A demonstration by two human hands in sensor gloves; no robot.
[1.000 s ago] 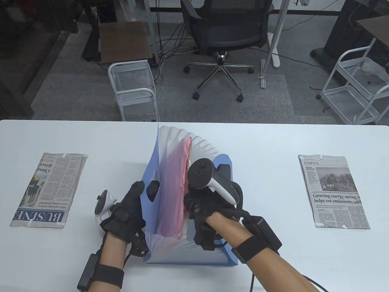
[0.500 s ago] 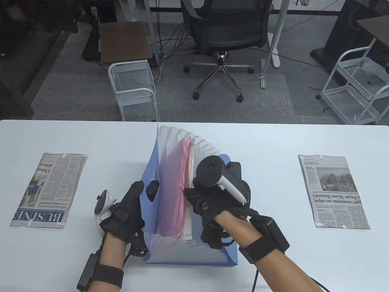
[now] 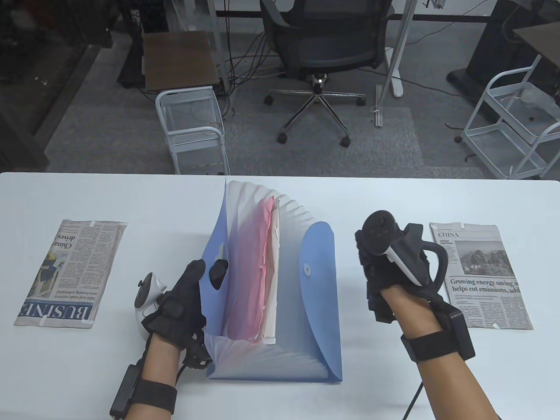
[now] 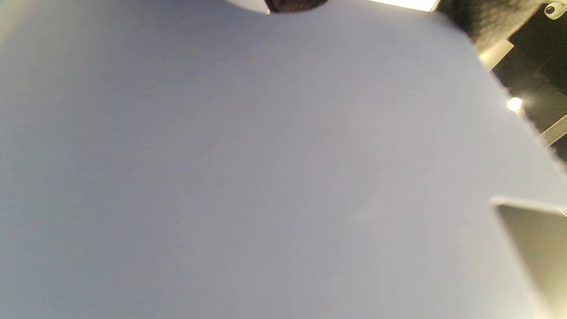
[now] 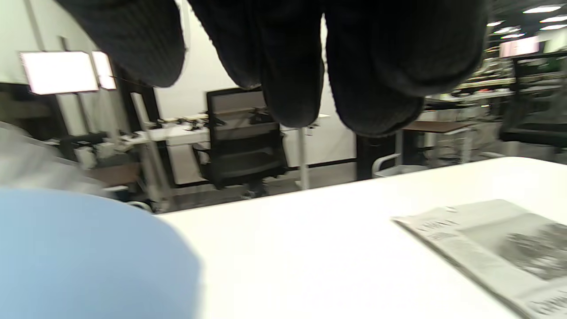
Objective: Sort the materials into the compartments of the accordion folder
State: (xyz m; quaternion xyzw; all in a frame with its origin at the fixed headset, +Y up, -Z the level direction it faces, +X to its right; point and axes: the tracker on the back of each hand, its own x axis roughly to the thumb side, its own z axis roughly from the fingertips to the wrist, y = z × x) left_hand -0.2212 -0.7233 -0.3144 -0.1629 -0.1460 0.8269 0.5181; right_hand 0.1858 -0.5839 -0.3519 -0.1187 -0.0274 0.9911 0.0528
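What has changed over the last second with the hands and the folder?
The right hand came out of the accordion folder and moved right toward the right newspaper, holding nothing. That uncovered the folder's blue flap. The left hand kept gripping the folder's left cover; the pink sheets and left newspaper stayed put.

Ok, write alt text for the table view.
A blue accordion folder stands fanned open on a white table, its left wall gripped by the left hand. The right hand hovers, empty, toward one of two flanking newspapers.
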